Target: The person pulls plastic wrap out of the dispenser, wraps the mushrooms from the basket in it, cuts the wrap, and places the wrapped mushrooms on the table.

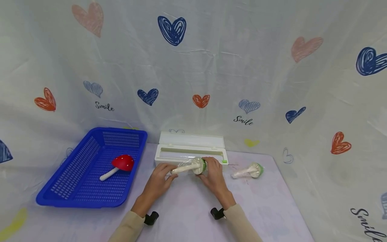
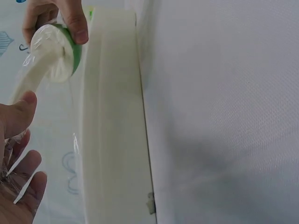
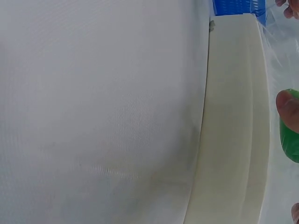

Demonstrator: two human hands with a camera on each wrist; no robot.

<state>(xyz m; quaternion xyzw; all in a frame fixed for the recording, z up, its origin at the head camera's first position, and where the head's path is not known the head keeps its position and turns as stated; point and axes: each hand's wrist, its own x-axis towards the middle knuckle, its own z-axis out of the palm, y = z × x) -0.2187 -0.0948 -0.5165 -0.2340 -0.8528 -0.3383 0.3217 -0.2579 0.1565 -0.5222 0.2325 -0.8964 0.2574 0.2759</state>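
Note:
Both hands hold a toy mushroom with a green cap and white stem, wrapped in clear film, just in front of a white film dispenser box [image 1: 193,148]. My left hand [image 1: 158,178] pinches the end of the stem [image 2: 41,65], and loose clear film crumples about its fingers in the left wrist view. At the cap [image 3: 290,140], my right hand [image 1: 214,175] grips the green side with thumb and fingers. A second green mushroom [image 1: 248,170], also wrapped in film, lies on the table to the right of that hand.
A blue perforated basket [image 1: 40,198] stands at the left with a red-capped, white-dotted mushroom [image 1: 123,163] inside. The dispenser's lid [image 1: 191,139] is raised toward the heart-printed curtain [image 1: 217,74]. A pale cloth covers the table [image 1: 187,215].

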